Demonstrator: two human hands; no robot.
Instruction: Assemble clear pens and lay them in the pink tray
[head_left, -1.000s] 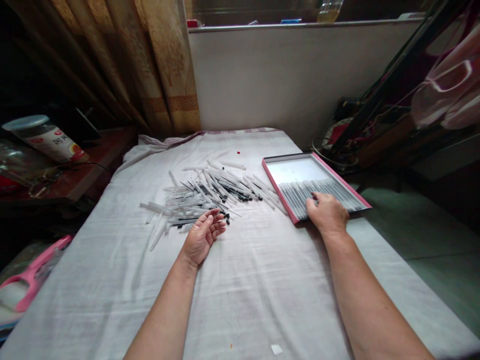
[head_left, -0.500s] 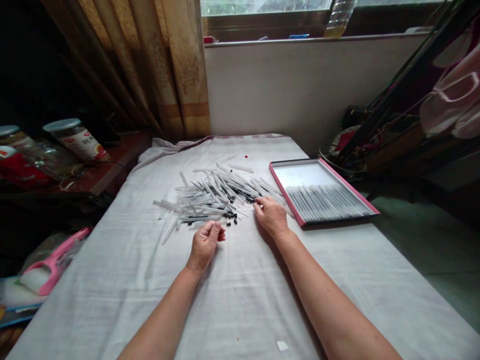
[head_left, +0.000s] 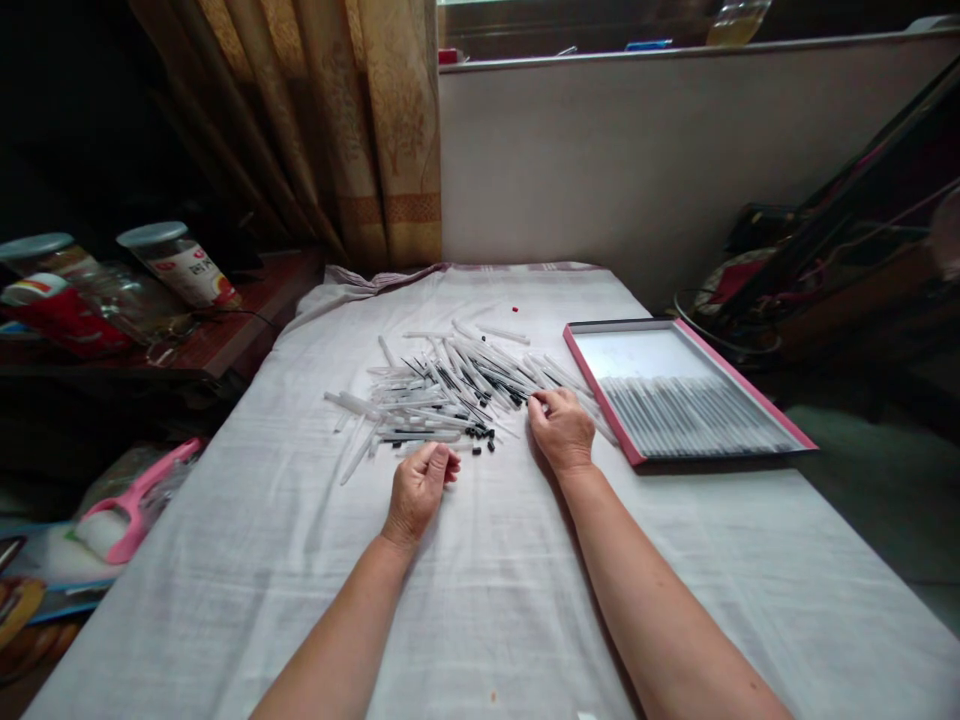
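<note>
A loose pile of clear pen tubes and black-tipped refills (head_left: 450, 385) lies on the white cloth (head_left: 480, 560) in the middle. My left hand (head_left: 418, 488) rests on the cloth at the pile's near edge, fingers curled closed; what is in them, if anything, is hidden. My right hand (head_left: 561, 430) sits at the pile's right edge, fingertips pinched on a pen tube there. To the right lies a shallow pink-rimmed tray (head_left: 604, 400) with a neat row of pens (head_left: 690, 415) in its near half.
Jars (head_left: 176, 262) stand on a dark wooden shelf at the left, with a pink-handled tool (head_left: 131, 510) below them. A curtain (head_left: 360, 130) hangs at the back. Cluttered cables and a dark frame (head_left: 825, 260) fill the right side. A tiny red bit (head_left: 515, 309) lies beyond the pile.
My right hand left the tray and came across to the pile's right edge. My left hand turned from palm-up and open to curled closed. The camera view shifted rightward.
</note>
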